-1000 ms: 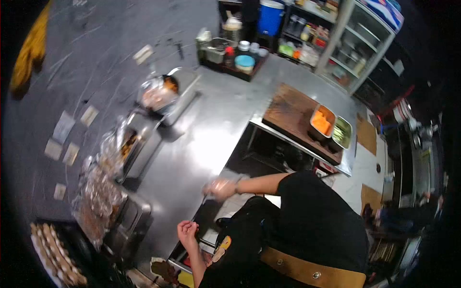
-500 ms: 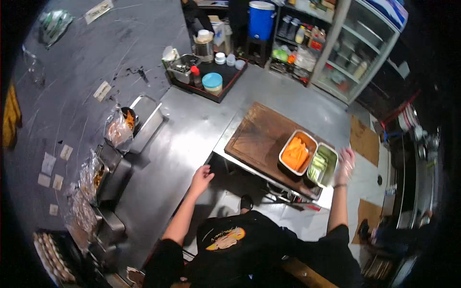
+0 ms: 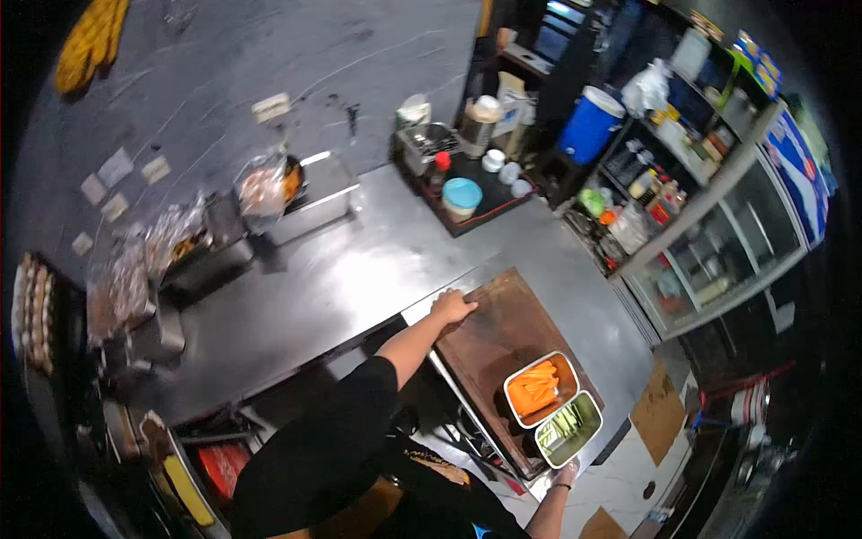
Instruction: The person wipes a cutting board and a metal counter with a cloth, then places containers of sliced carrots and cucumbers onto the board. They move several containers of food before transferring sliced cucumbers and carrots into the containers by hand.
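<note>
A brown wooden cutting board lies on the steel counter. My bare left hand is at its far left corner, the fingers closed over the edge. On the board's right part sits a metal container of orange carrot sticks. Beside it stands a second metal container, with green cucumber sticks inside. My right hand, in a clear glove, is at the near end of the cucumber container, by the board's right end. Its fingers are mostly hidden, so its grip does not show.
A black tray with a blue-lidded tub and jars stands at the back. Steel pans and plastic-covered containers line the wall. Egg trays are far left; a glass-door fridge is at right.
My left hand has moved from the air in front of the counter onto the board's corner. My right hand has come from beside the cucumber container to its near end. The view has turned.
</note>
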Demonstrator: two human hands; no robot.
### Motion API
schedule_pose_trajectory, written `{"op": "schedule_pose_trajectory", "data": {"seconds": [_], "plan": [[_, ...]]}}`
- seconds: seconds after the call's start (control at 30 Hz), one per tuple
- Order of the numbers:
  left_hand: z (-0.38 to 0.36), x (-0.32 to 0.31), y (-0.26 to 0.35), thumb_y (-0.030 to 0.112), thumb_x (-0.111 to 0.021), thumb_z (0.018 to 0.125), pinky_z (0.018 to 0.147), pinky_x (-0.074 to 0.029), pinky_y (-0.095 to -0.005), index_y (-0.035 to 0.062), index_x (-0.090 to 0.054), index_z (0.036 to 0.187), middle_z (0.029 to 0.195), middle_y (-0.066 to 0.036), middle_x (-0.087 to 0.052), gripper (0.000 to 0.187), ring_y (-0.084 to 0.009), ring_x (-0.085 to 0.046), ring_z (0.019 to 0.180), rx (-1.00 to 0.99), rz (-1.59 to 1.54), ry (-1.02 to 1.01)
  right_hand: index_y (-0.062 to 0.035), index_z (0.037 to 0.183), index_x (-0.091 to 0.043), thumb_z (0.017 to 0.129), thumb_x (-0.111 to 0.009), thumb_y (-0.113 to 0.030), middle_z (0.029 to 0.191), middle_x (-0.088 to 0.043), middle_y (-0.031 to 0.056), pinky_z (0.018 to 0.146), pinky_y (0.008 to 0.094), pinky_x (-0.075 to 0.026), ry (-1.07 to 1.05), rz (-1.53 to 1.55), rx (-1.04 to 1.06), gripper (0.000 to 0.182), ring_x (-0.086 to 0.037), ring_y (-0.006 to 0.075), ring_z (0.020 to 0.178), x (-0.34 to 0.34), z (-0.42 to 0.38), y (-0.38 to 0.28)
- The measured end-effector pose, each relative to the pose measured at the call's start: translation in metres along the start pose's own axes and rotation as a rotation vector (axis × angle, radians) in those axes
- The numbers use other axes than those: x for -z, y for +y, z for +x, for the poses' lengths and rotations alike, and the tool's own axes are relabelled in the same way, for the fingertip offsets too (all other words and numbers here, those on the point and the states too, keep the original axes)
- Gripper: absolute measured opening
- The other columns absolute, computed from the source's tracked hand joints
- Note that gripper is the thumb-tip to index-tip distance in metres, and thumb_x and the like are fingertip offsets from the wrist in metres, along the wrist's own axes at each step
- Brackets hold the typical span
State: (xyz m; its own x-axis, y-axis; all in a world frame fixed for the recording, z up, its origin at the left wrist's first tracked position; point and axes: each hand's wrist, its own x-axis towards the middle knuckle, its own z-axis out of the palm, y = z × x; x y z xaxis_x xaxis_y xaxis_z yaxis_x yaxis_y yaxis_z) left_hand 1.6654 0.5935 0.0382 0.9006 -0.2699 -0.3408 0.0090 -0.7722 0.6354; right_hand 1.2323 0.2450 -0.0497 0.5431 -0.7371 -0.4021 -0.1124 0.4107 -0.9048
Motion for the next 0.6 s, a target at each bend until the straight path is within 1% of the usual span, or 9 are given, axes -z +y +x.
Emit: {"op": "schedule_pose_trajectory", "data": {"seconds": [0.03,0.1,0.13,0.17,0.23,0.27,0.3,0.43,0.6], "plan": [[-0.002,0.003,-0.001,0.054,-0.052,0.077,0.091,-0.038,-0.0483,0.0017,-0.052,0.114,0.125,-0.018,-0.043,0.064,-0.0341,-0.041,0.116,0.011,-0.009,-0.041,0.0017,0.107,-0.053,0.086,-0.045,-0.014,0.098,-0.06,0.0126,0.069,0.0352,-0.053,-0.012,0.11,-0.026,0.027,-0.061,0.024,0.082,-0.006,0.002,0.001],[-0.006,0.007,-0.001,0.056,-0.052,0.077,0.091,-0.038,-0.0474,0.0012,-0.053,0.113,0.127,-0.018,-0.042,0.065,-0.0339,-0.04,0.118,0.033,0.015,-0.035,0.0018,0.109,-0.052,0.085,-0.046,-0.012,0.1,-0.059,0.0146,0.069,0.0386,-0.053,-0.04,-0.001,0.011,0.029,-0.061,0.0259,0.084,-0.015,-0.008,-0.012],[-0.009,0.008,-0.009,0.056,-0.052,0.077,0.091,-0.038,-0.0474,0.0012,-0.053,0.113,0.127,-0.018,-0.042,0.065,-0.0339,-0.04,0.118,0.051,0.0,-0.022,0.003,0.109,-0.052,0.084,-0.048,-0.013,0.101,-0.058,0.0167,0.069,0.0408,-0.053,0.014,-0.014,0.05,0.03,-0.061,0.0273,0.084,-0.019,-0.01,-0.015],[-0.011,0.009,-0.013,0.058,-0.051,0.077,0.089,-0.038,-0.0481,-0.0006,-0.055,0.109,0.124,-0.019,-0.043,0.067,-0.0355,-0.041,0.114,0.05,0.048,-0.028,-0.0016,0.101,-0.057,0.084,-0.05,-0.019,0.091,-0.061,0.0087,0.065,0.0337,-0.052,-0.011,0.003,0.08,0.025,-0.061,0.0211,0.075,-0.025,-0.011,-0.019],[-0.021,0.016,-0.024,0.062,-0.047,0.077,0.087,-0.039,-0.0475,-0.0044,-0.056,0.108,0.121,-0.02,-0.043,0.074,-0.0359,-0.042,0.111,0.046,0.115,-0.031,-0.0007,0.104,-0.056,0.085,-0.049,-0.022,0.095,-0.06,0.0094,0.068,0.0354,-0.052,-0.013,-0.018,0.041,0.029,-0.061,0.0213,0.079,-0.026,-0.003,-0.023],[-0.027,0.027,-0.029,0.062,-0.048,0.077,0.09,-0.037,-0.048,-0.003,-0.056,0.11,0.125,-0.018,-0.041,0.073,-0.0356,-0.04,0.114,0.1,0.116,-0.087,0.0008,0.108,-0.054,0.086,-0.049,-0.024,0.099,-0.06,0.0102,0.072,0.0367,-0.051,-0.171,-0.115,0.084,0.033,-0.06,0.0216,0.085,-0.009,0.028,-0.011],[-0.034,0.036,-0.036,0.061,-0.049,0.077,0.093,-0.035,-0.0486,-0.0015,-0.055,0.112,0.129,-0.017,-0.038,0.072,-0.0354,-0.037,0.116,0.158,0.115,-0.147,0.0041,0.101,-0.057,0.081,-0.057,-0.023,0.089,-0.061,0.0125,0.06,0.0359,-0.052,-0.131,0.024,0.068,0.034,-0.061,0.0234,0.073,-0.03,0.024,-0.018],[-0.067,0.063,-0.085,0.061,-0.049,0.077,0.09,-0.037,-0.0499,-0.0023,-0.055,0.112,0.127,-0.018,-0.039,0.072,-0.0359,-0.038,0.116,0.27,0.002,-0.135,0.0039,0.101,-0.057,0.081,-0.057,-0.023,0.089,-0.061,0.012,0.061,0.0352,-0.052,-0.248,-0.071,0.05,0.034,-0.06,0.0225,0.073,-0.084,0.041,-0.029],[-0.118,0.101,-0.155,0.061,-0.052,0.074,0.089,-0.036,-0.0525,-0.0053,-0.053,0.111,0.122,-0.021,-0.042,0.077,-0.0385,-0.044,0.11,0.442,-0.139,-0.006,0.0037,0.102,-0.057,0.081,-0.057,-0.023,0.089,-0.061,0.0113,0.061,0.0343,-0.052,-0.442,-0.157,0.03,0.033,-0.06,0.0213,0.073,-0.179,0.061,-0.028]]}}
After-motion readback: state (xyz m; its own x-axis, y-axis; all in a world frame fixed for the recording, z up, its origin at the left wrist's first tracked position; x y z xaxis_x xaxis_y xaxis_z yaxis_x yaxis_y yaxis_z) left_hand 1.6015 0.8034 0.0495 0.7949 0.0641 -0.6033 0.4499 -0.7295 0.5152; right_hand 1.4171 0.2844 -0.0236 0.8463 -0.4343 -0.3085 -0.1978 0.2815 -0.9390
